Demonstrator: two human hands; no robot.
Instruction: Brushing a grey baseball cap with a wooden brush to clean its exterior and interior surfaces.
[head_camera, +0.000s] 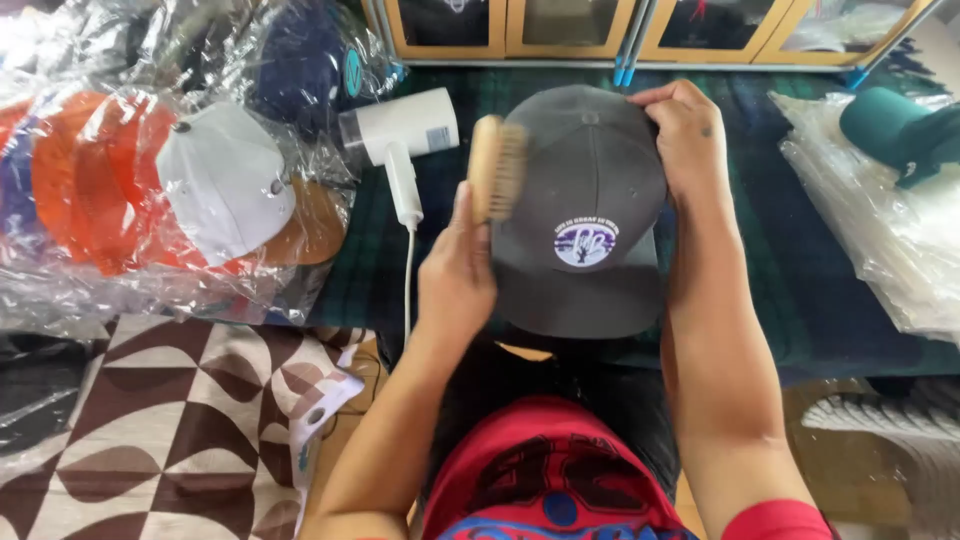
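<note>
A dark grey cap with a round purple-and-white patch on its front lies on the dark green plaid table, brim toward me. My left hand is shut on a wooden brush, whose bristles touch the cap's left side. At the far right edge of the crown, my right hand grips the cap and holds it in place.
A white handheld steamer with a cord lies left of the cap. Stacked orange and white caps in clear plastic fill the left. Clear bags and a teal cap sit at the right. Wooden-framed cabinets line the back.
</note>
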